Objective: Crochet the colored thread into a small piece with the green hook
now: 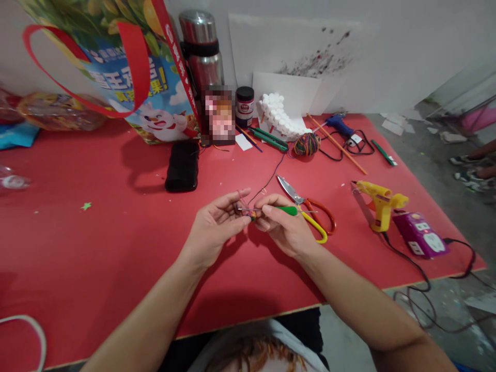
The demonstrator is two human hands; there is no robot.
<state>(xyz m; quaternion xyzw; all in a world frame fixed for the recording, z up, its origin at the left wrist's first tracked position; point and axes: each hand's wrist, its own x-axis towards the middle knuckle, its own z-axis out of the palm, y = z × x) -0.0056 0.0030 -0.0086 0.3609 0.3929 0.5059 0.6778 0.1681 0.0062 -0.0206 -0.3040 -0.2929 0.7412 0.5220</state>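
My right hand point(284, 222) is closed around a crochet hook with a green handle point(289, 210), its thin metal shaft pointing left. Between the fingertips of my left hand point(217, 222) is a small piece of multicoloured crochet point(252, 214), partly hidden by the fingers. A strand of yarn loops up over the left forefinger. From the work a dark yarn strand point(271, 178) runs back to a multicoloured yarn ball point(307, 144). Scissors point(292, 190) with one red and one yellow handle lie just beyond my right hand, blades partly apart.
A black case point(182, 166) lies beyond my left hand. At the right are a yellow glue gun point(382, 201) and a purple box point(421, 235) with cords. Along the back stand a large printed bag point(155, 77), a steel flask point(201, 46), a jar point(244, 106) and a white bumpy model point(279, 116).
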